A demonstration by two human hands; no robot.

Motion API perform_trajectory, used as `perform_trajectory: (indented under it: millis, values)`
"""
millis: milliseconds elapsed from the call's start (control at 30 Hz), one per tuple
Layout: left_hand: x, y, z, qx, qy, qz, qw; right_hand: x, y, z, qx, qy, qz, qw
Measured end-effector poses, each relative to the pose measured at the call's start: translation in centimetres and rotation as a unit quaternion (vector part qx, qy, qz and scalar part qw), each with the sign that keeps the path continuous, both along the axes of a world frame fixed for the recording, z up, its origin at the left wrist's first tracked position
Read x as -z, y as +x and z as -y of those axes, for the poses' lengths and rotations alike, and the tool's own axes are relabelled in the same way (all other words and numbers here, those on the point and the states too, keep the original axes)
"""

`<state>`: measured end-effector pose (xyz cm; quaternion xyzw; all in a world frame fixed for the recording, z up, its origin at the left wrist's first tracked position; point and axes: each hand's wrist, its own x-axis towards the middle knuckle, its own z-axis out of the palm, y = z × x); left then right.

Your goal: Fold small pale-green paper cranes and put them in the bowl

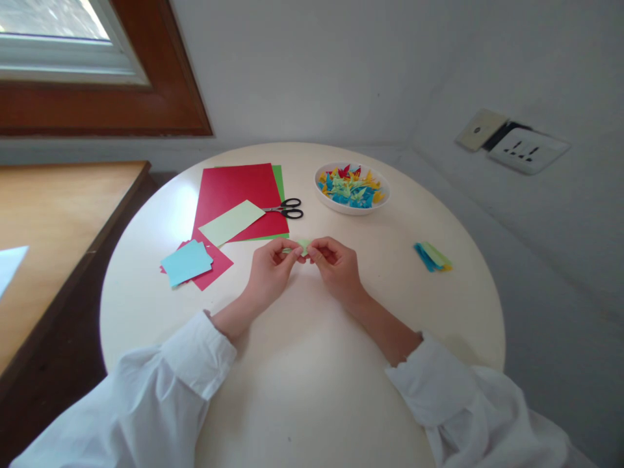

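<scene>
Between my two hands is a small piece of folded light green paper [304, 245], mostly hidden by the fingers. My left hand [273, 263] pinches its left side with thumb and forefinger. On the other side my right hand [335, 263] pinches it the same way, the fingertips of both hands almost meeting. Just beyond the left hand lie scissors [291, 208] with black handles, their blades partly under a pale green paper strip [233, 221]. Under these is a large red sheet [236, 185], with a green sheet [279, 182] showing below its edges.
A white bowl [351, 209] of small folded paper figures in red, yellow, green and blue stands at the back. Light blue paper squares [186, 262] lie over red ones at the left. Several folded paper pieces [433, 257] lie at the right of the round white table [302, 390].
</scene>
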<state>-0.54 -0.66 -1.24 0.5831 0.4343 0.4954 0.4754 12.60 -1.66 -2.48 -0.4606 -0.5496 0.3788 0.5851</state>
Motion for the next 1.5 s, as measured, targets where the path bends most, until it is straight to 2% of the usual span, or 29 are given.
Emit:
perform_trajectory:
  millis: [400,1000,1267,1500]
  values:
    - [0.1,0.2,0.2,-0.033,0.041,-0.024,0.998,-0.5,-1.2,0.4,0.045,0.018,-0.001,0.999]
    - [0.1,0.4,-0.1,-0.047,0.055,0.010,0.997,-0.9,-1.2,0.5,0.038,0.017,-0.029,0.999]
    - [0.2,0.4,-0.1,-0.027,0.058,0.040,0.997,-0.1,-1.2,0.1,0.049,0.011,-0.070,0.996]
    - [0.1,0.3,-0.1,-0.006,0.053,0.050,0.997,-0.3,-1.0,0.0,0.026,0.026,-0.092,0.995]
